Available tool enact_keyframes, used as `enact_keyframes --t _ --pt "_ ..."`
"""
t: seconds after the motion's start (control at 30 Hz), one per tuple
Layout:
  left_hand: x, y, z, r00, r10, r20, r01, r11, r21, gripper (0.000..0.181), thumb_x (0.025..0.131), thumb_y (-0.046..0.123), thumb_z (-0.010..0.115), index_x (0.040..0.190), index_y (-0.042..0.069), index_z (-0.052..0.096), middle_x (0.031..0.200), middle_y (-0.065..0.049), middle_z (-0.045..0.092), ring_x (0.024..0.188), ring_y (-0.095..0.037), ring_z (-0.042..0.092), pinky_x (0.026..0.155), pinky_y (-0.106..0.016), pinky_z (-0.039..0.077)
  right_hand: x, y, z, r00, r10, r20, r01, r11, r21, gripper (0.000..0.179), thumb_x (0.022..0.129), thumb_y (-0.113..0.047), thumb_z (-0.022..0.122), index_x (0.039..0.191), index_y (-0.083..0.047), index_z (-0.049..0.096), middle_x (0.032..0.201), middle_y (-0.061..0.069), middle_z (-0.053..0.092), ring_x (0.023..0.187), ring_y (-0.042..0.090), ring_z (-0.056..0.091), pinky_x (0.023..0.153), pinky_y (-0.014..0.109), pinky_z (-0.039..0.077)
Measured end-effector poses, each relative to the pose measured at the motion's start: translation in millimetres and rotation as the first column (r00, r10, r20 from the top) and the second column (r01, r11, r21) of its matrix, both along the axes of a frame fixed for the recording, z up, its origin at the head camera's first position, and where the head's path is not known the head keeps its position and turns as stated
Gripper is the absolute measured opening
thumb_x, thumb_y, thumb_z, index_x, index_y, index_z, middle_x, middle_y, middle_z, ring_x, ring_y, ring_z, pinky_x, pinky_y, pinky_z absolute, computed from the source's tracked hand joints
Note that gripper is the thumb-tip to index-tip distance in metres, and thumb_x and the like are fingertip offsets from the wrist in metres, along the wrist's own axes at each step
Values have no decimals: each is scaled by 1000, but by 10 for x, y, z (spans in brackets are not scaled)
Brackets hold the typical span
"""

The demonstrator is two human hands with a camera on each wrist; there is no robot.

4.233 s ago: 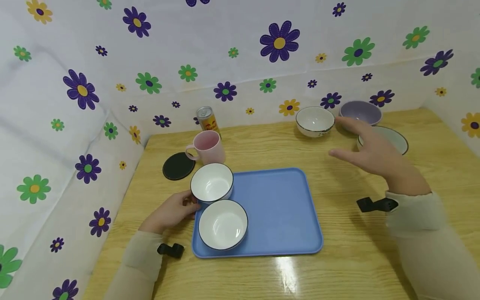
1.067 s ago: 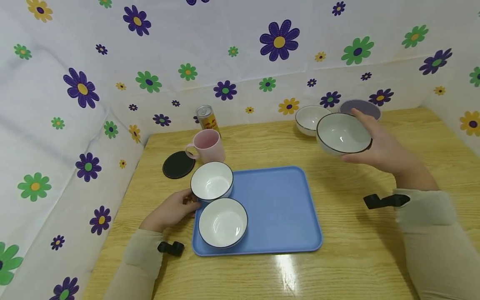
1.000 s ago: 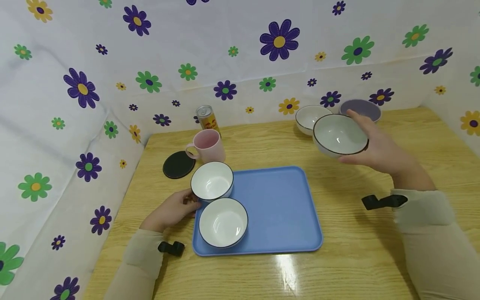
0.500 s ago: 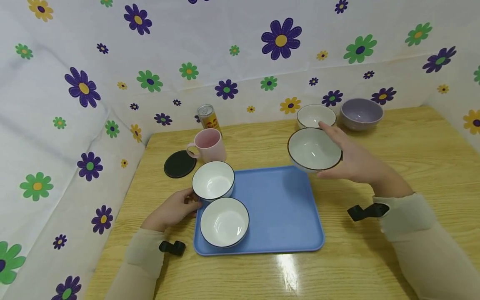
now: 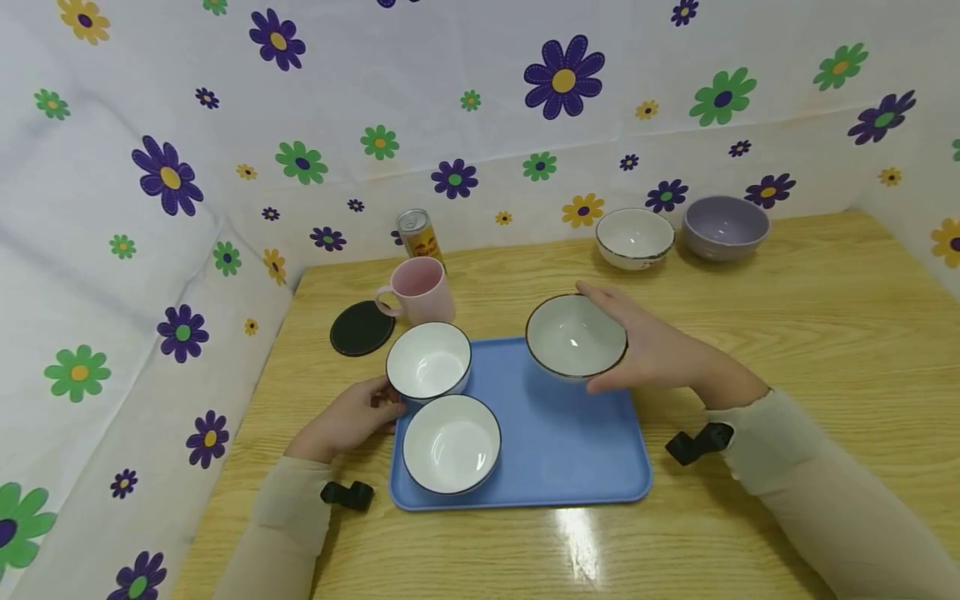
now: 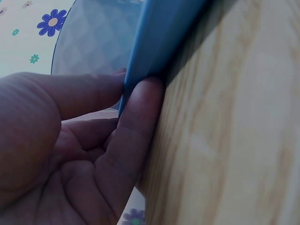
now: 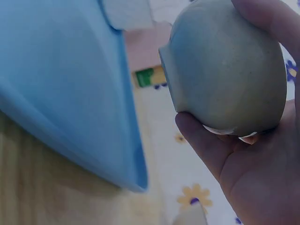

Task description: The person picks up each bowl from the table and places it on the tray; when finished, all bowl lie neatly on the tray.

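My right hand (image 5: pixel 652 346) grips a white bowl (image 5: pixel 573 337) with a dark rim by its right side, over the back right part of the blue tray (image 5: pixel 570 467). In the right wrist view the bowl (image 7: pixel 229 70) hangs above the tray's surface, fingers and thumb spread round it. My left hand (image 5: pixel 348 421) pinches the tray's left edge; the left wrist view has thumb and finger on either side of the blue rim (image 6: pixel 154 42). Two more dark-rimmed white bowls stand on the tray's left half, one behind (image 5: pixel 427 362) and one in front (image 5: pixel 450 446).
Behind the tray are a pink mug (image 5: pixel 423 292), a drink can (image 5: pixel 422 237) and a round black coaster (image 5: pixel 362 327). At the table's back right stand a speckled-rim white bowl (image 5: pixel 635 239) and a purple bowl (image 5: pixel 723 227). A flowered cloth (image 5: pixel 480 125) hangs behind the wooden table (image 5: pixel 810 308).
My right hand has taken the bowl from the back right and carried it left, in front of the speckled bowl, to above the tray. My left hand has stayed at the tray's edge.
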State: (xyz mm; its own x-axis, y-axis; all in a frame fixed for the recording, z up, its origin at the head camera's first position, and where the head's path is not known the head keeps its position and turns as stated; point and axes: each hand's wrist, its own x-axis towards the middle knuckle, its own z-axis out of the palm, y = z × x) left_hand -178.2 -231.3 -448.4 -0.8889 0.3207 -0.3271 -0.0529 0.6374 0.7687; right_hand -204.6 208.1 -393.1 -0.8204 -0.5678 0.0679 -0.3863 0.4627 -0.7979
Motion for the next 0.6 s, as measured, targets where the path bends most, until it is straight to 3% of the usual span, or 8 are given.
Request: enact_keyframes --t 0.23,0.6 --pt "-5 19 0 1000 10 2 -10 1000 -18 23 100 16 63 120 5 59 97 -10 56 88 -21 57 76 -31 57 -31 -226 -96 997 67 31 -68 998 16 128 69 -30 95 163 -17 8 157 14 23 137 33 35 108 61 37" --pt "-6 9 -13 1000 12 6 -12 1000 -8 21 100 15 63 117 4 58 98 -10 57 89 -21 59 76 -31 58 -96 -501 -191 993 95 70 -96 995 4 129 68 -34 94 162 -17 8 156 13 25 136 32 36 107 56 41"
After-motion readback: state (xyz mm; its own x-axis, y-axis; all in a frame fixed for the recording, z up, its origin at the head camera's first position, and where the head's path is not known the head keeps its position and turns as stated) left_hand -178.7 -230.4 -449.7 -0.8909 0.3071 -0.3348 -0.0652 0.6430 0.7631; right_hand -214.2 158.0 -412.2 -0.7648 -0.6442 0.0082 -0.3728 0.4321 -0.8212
